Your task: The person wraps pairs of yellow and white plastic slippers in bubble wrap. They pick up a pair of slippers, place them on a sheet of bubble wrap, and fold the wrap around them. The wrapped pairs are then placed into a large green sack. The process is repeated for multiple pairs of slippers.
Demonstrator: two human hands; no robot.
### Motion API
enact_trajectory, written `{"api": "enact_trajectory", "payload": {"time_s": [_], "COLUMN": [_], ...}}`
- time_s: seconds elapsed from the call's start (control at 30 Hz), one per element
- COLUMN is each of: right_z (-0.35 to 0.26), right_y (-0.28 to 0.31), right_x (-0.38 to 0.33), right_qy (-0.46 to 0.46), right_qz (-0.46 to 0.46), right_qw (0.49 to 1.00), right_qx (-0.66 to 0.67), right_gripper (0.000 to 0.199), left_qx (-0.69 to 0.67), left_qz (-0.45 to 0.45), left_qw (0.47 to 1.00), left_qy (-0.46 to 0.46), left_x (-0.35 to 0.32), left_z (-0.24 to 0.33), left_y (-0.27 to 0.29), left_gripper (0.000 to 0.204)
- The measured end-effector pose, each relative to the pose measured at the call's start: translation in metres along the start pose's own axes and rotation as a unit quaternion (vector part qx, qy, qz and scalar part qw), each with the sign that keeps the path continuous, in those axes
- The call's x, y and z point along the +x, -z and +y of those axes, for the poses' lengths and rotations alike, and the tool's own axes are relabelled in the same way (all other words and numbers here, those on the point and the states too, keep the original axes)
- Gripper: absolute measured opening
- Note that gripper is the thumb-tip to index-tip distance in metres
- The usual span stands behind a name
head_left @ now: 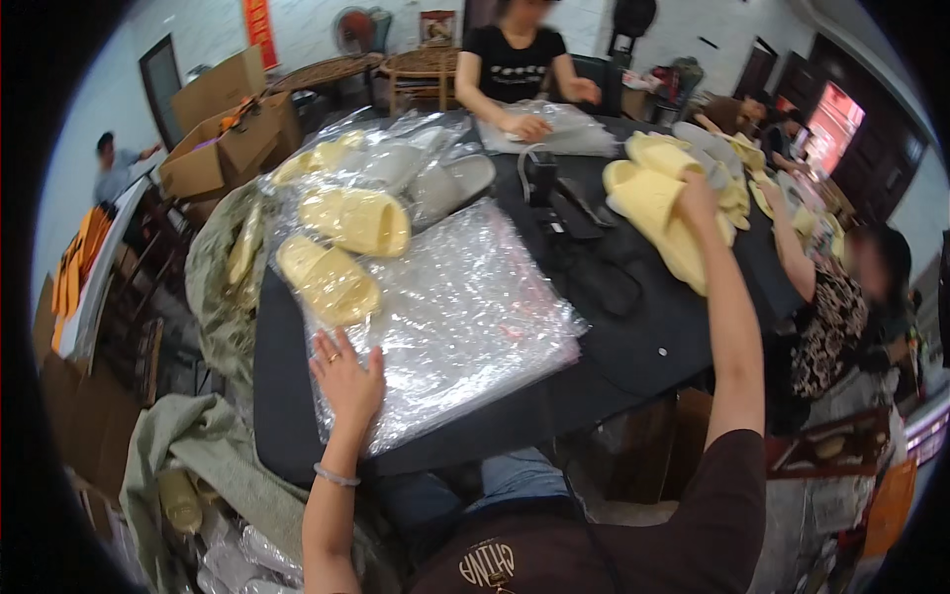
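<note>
My left hand (348, 378) lies with fingers spread on the near left part of a stack of clear plastic bags (465, 327). Just beyond its fingertips is a yellow slide slipper (330, 279), with another yellow slipper (354, 220) behind it. At the right side of the table, my right hand (699, 201) is closed on a pair of yellow slippers (661, 210); its fingertips are partly hidden by them. Grey slippers (708, 148) and more yellow ones lie heaped behind that pair. Bagged grey slippers (450, 180) rest beyond the stack.
A black device with a cable (542, 178) stands mid-table on the black cloth (633, 366). Across from me a person (515, 59) handles a plastic bag (564, 129). Another person (841, 307) sits at the right. Green woven sacks (223, 287) and cardboard boxes (233, 148) are at the left.
</note>
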State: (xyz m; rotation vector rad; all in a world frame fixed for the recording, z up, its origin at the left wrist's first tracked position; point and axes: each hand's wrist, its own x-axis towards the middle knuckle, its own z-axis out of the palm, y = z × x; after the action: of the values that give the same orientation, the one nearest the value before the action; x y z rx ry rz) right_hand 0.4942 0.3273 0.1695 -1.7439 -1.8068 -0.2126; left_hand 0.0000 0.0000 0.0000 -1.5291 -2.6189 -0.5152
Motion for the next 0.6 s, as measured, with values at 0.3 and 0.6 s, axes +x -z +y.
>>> {"api": "enact_trajectory", "payload": {"time_s": [0.3, 0.6], "right_z": [-0.095, -0.306], "right_y": [-0.045, -0.159], "right_x": [-0.030, -0.225], "right_qy": [0.230, 0.261], "right_qz": [0.127, 0.028], "right_qw": [0.964, 0.917], "right_qx": [0.030, 0.302], "right_gripper": [0.024, 0.017], "left_qx": [-0.031, 0.077], "left_qz": [0.035, 0.003], "left_qw": [0.999, 0.997], "left_qy": [-0.011, -0.015], "left_x": [-0.002, 0.003], "left_z": [0.001, 0.014], "left_y": [-0.001, -0.004], "left_gripper": [0.077, 0.071]}}
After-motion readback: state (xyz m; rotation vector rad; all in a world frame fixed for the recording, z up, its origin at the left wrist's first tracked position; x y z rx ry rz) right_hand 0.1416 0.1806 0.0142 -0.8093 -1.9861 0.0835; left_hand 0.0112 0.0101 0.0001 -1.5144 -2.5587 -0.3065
